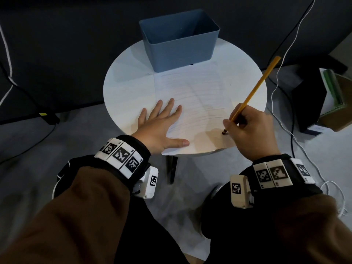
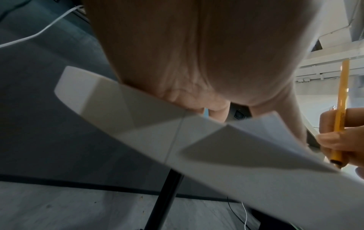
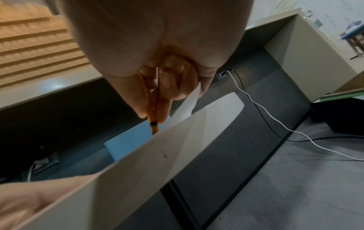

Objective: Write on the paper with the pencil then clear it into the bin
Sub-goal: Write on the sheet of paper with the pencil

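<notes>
A lined sheet of paper (image 1: 194, 103) lies on the round white table (image 1: 125, 88), its near corner hanging over the front edge. My left hand (image 1: 162, 121) lies flat with fingers spread, pressing the paper's left side. My right hand (image 1: 245, 128) grips a yellow pencil (image 1: 255, 90) near its tip, and the tip touches the paper's lower right part. The pencil (image 2: 341, 109) shows at the right edge of the left wrist view and between my fingers (image 3: 165, 87) in the right wrist view. A blue bin (image 1: 181, 39) stands at the table's far edge, behind the paper.
Black and white cables (image 1: 282, 88) run over the grey floor to the right of the table. A dark box and a cardboard box (image 1: 335, 103) stand at the far right. A black table leg (image 1: 171, 168) shows below the front edge.
</notes>
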{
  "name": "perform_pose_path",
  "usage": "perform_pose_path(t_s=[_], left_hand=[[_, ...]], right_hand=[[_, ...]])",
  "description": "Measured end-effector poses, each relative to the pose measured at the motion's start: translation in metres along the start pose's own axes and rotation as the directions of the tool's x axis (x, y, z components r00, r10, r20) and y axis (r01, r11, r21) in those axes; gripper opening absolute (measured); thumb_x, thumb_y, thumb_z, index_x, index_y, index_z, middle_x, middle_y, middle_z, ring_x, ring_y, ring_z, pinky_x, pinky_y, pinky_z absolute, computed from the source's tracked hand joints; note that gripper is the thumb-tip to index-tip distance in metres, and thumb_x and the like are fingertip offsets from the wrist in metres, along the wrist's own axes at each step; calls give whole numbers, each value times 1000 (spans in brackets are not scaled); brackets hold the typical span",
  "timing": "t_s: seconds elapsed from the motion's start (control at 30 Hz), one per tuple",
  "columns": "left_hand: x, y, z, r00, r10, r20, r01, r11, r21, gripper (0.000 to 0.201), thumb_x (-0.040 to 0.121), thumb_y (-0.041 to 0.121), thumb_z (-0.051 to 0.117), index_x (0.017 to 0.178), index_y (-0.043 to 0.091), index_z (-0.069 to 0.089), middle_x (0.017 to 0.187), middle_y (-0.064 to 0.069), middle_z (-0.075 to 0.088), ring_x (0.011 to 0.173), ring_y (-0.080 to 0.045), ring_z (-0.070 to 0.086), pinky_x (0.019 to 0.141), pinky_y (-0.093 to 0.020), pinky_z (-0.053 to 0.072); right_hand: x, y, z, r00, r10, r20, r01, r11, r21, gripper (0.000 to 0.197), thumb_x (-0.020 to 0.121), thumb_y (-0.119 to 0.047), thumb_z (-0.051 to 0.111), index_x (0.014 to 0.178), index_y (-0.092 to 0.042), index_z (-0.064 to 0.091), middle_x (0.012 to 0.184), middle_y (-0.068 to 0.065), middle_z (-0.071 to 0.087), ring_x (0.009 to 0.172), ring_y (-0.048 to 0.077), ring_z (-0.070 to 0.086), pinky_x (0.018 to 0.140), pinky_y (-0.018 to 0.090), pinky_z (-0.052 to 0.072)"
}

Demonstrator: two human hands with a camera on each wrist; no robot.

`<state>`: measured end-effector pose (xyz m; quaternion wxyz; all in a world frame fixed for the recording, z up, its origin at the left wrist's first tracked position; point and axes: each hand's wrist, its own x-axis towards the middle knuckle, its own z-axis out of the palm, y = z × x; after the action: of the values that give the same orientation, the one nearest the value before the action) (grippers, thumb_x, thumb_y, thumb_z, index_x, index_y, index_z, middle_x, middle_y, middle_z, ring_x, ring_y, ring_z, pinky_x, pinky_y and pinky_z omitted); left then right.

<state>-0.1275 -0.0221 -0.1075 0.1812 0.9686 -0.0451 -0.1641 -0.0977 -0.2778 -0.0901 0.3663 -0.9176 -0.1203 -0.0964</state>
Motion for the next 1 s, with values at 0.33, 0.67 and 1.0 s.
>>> perform_pose_path(t_s=[0.33,0.67,1.0], left_hand=[[0,0,0,1000,2,-6,-2,1000,-1,104,79,79,52,157,43,-6,161,20,-24,148,-7,-27,119,-46,-17],[-4,0,2,999,21,-49,-23,999,-48,101,81,75,55,156,46,-5,164,16,-19,149,-7,-24,120,-47,-16],[-18,-21,-11,932,-130,-339,-102,803,-588,67,95,30,66,153,38,34,161,10,28,150,-5,16,125,-42,12]], right_hand=[[-2,-4,-7,997,-35,68,33,999,35,17,90,-15,73,78,-14,62,64,-10,63,59,11,59,57,27,50],[1,-10,-4,999,3,-33,-3,1000,23,15,91,-17,71,81,-17,59,68,-15,61,62,5,60,58,24,47],[-4,-53,42,988,-79,133,32,946,321,15,91,-17,74,81,-16,64,71,-10,64,64,8,59,61,16,44]])
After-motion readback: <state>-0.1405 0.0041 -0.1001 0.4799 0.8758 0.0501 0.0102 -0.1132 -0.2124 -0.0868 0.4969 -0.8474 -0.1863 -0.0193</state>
